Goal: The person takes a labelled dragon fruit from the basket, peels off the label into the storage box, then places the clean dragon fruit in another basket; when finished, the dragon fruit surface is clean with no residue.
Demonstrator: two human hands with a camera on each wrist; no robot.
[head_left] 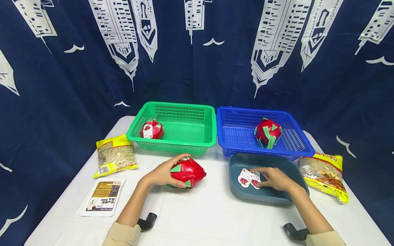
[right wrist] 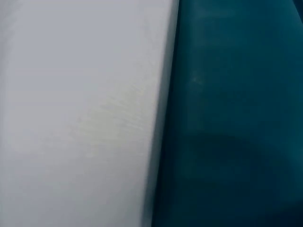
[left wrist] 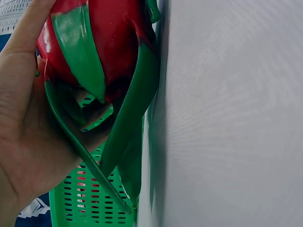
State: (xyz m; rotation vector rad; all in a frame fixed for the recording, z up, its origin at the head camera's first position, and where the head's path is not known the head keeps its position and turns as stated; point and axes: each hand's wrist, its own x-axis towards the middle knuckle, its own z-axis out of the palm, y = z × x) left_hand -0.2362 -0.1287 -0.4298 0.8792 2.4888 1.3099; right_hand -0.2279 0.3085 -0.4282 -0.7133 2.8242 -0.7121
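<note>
My left hand (head_left: 163, 172) grips a red dragon fruit (head_left: 189, 172) with green scales, low at the white table; it looks like a model. In the left wrist view its long green scales (left wrist: 129, 104) hang past the palm (left wrist: 28, 127). My right hand (head_left: 275, 179) reaches into a dark teal bin (head_left: 269, 200). Its thumb and index finger pinch the right one of two white labels (head_left: 255, 177) printed with dragon fruit pictures. The other label (head_left: 244, 178) lies just left of it. Only table and bin wall (right wrist: 227, 94) show in the right wrist view, with that hand hidden.
Behind stand a green basket (head_left: 172, 145) holding a labelled dragon fruit (head_left: 156, 131) and a blue basket (head_left: 235, 150) holding an unlabelled one (head_left: 268, 132). Yellow food packets (head_left: 116, 155) (head_left: 325, 174) flank them. A flat white pouch (head_left: 104, 198) lies at the left.
</note>
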